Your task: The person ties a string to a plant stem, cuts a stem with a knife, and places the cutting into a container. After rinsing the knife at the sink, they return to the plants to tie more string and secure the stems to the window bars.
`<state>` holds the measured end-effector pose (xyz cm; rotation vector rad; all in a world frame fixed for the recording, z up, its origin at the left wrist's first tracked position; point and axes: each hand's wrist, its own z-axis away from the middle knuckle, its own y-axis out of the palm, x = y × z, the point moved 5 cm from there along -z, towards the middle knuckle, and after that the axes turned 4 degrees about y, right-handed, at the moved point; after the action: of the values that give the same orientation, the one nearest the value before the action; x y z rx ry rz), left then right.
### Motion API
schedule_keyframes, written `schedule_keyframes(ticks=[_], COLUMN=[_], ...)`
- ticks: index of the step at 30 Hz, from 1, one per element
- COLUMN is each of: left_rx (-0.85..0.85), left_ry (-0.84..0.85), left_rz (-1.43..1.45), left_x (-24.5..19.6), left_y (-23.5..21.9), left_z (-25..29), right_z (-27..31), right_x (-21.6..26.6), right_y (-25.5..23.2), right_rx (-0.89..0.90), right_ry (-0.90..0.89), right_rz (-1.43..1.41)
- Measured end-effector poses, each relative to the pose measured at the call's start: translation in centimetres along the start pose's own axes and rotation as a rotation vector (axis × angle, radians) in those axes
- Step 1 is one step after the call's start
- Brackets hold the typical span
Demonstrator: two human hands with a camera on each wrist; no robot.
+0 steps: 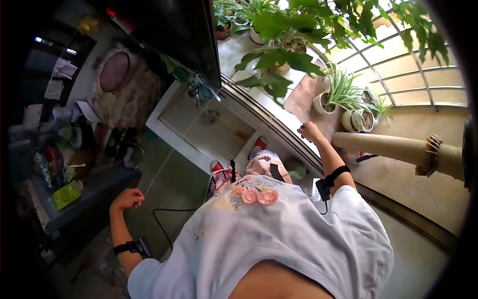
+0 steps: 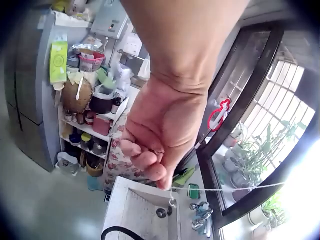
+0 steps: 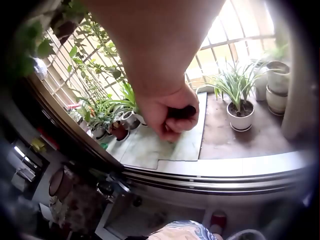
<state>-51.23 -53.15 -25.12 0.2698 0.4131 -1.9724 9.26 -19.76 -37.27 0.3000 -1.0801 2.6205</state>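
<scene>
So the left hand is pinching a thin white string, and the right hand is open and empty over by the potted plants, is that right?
Not quite. The left hand does pinch the thin white string, but the right hand near the potted plants is not open and empty: the right wrist view shows its fingers curled round a small dark object.

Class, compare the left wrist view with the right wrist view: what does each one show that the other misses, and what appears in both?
Only the left wrist view shows the left hand pinching a thin white string, with cluttered shelves behind. Only the right wrist view shows the right hand gripping a small dark object above the sliding door track. Both show the window grille and potted plants.
</scene>
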Motion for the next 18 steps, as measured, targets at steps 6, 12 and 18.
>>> schedule_keyframes(ticks=[6,12,18], left_rx=[0.023,0.107,0.108], left_ry=[0.065,0.271,0.414], left_rz=[-0.048,-0.067,-0.167], left_x=[2.1,-0.5,-6.1], left_y=[-0.1,2.0,3.3], left_z=[-2.0,-4.4,-4.2], right_z=[3.9,15.5,19.6], right_x=[5.3,17.7,21.3], right_y=[-1.7,-9.9,-16.4], right_rx=[-0.088,0.005,-0.182], right_ry=[-0.108,-0.69,-0.715], right_rz=[-0.883,-1.726,-1.469])
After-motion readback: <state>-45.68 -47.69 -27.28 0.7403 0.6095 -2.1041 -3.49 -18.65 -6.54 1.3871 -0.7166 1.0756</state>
